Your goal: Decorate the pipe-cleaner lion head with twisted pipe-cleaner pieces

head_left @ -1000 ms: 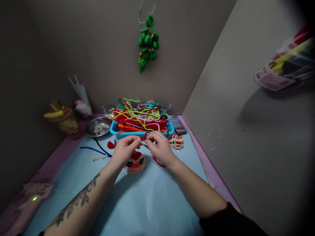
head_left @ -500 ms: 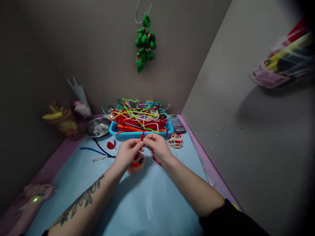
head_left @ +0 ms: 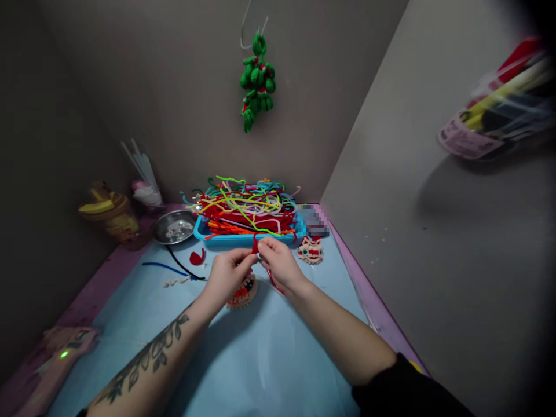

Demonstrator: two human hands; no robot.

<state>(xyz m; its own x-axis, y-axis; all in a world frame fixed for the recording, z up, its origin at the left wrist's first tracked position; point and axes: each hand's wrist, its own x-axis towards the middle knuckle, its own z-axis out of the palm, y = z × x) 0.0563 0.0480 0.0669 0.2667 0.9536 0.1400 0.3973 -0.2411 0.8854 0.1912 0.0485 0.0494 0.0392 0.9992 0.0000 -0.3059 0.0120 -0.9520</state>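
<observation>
My left hand [head_left: 228,275] and my right hand [head_left: 280,263] meet over the light blue mat [head_left: 260,359], both pinched on one red pipe cleaner [head_left: 256,248]. Its free end trails down under my right hand. Just beneath my left hand lies a small red and cream pipe-cleaner figure [head_left: 243,292]. A second such figure [head_left: 310,250] lies right of my hands. Behind them a blue tray [head_left: 247,237] holds a heap of pipe cleaners in several colours.
A steel dish [head_left: 174,227] sits left of the tray, with a red scrap [head_left: 197,256], blue and black strands [head_left: 169,267] and a cream curl [head_left: 176,281] near it. A green figure [head_left: 257,84] hangs on the back wall. A cup of sticks [head_left: 145,185] and a toy [head_left: 108,211] stand at left.
My hands have drawn closer together on the red pipe cleaner and shifted slightly right and away. The loop between them is smaller.
</observation>
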